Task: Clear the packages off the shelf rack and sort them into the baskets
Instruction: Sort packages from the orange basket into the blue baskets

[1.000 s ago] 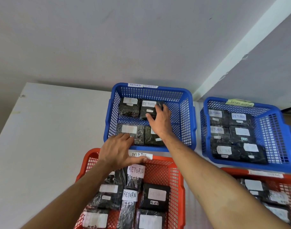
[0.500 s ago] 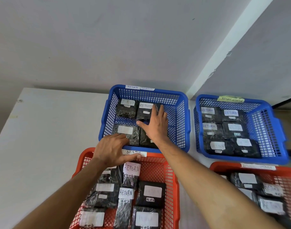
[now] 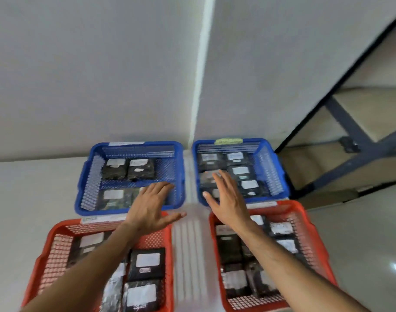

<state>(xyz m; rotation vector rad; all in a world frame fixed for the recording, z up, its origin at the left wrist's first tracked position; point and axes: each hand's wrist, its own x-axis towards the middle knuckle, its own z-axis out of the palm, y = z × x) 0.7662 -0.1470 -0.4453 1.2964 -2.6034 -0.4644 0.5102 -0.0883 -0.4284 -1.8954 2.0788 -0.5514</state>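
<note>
Now both hands spread wide, empty: left hand (image 3: 150, 208) over left blue basket (image 3: 89, 176), right hand (image 3: 226, 199) over right blue basket (image 3: 275, 174).

Wall and floor around me

A grey wall (image 3: 91, 75) rises beyond my hands; glossy floor (image 3: 361, 244) lies to the right, white tabletop (image 3: 30, 194) to the left.

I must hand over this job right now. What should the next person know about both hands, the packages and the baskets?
Left hand: open, holding nothing, over the near edge of the left blue basket.
Right hand: open, holding nothing, over the right blue basket.
Black labelled packages lie in both blue baskets, the left red basket and the right red basket.
Done: many packages sorted.
Left: the shelf rack at the right is only partly in view; check it for remaining packages.
</note>
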